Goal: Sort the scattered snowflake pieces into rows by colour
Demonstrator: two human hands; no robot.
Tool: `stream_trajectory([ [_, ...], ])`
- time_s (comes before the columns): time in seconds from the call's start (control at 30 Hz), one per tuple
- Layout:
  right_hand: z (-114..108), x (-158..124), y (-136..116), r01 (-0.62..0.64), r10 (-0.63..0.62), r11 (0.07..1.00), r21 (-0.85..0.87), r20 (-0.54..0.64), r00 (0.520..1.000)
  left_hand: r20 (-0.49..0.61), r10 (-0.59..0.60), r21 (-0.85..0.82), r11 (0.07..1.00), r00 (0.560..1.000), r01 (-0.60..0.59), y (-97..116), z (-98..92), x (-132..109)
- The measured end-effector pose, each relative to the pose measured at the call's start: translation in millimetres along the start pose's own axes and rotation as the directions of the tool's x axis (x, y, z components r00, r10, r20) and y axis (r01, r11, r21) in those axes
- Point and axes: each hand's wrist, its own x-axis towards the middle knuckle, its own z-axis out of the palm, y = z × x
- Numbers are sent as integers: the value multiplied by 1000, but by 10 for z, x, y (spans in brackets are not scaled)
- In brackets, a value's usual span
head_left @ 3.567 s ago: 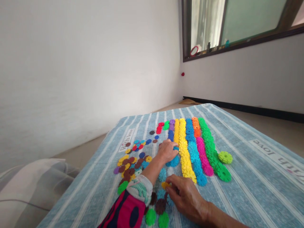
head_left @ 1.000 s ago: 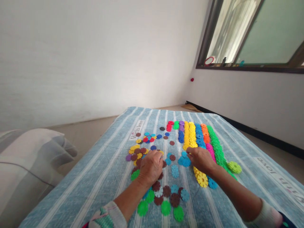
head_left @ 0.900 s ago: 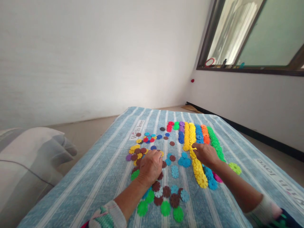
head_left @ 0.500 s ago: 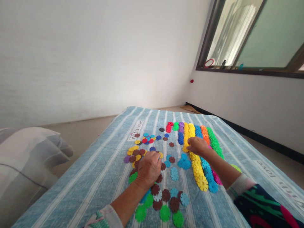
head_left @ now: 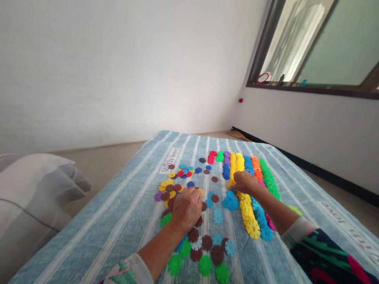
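Observation:
Notched plastic snowflake discs lie on the cloth in overlapping rows and loose groups. My right hand (head_left: pixel 244 182) is closed in a pinch at the near end of the golden-yellow row of discs (head_left: pixel 233 165), its fingertips on a golden-yellow disc. Right beside it runs a longer yellow row (head_left: pixel 245 209), partly covered by that hand. Over the loose mixed discs rests my left hand (head_left: pixel 187 209), fingers curled downward; what is under its fingertips is hidden. Brown discs (head_left: pixel 177 188) and yellow discs (head_left: pixel 166 183) surround its far side.
Blue (head_left: pixel 260 219), orange (head_left: pixel 256 167) and green (head_left: pixel 269 177) rows extend at the right. Light-blue discs (head_left: pixel 230 202) form a small heap between my hands. Green discs (head_left: pixel 205 265) lie nearest me. A striped cloth (head_left: pixel 118 221) covers the table; sheer fabric (head_left: pixel 44 189) hangs at the left.
My right hand has shifted slightly toward me and left, to the near end of the golden-yellow row. The left hand stays almost in place. The camera view has tilted a little.

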Motion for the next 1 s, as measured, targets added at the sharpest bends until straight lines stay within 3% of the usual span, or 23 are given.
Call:
stream_trajectory([
  [0.23, -4, 124, 80, 13, -13, 1000, 4, 33, 999, -1, 2, 2, 1000, 1000, -2, 4, 3, -2],
  [0.4, 12, 139, 160, 63, -63, 998, 30, -10, 998, 23, 2, -1, 1000, 1000, -2, 3, -5, 2],
  [0.73, 6, 84, 103, 210, -208, 976, 60, -44, 977, 15, 15, 2, 1000, 1000, -15, -21, 16, 11],
  [1.0, -18, 121, 151, 243, -242, 969, 35, -38, 969, 11, 22, -5, 1000, 1000, -22, -35, 38, 10],
])
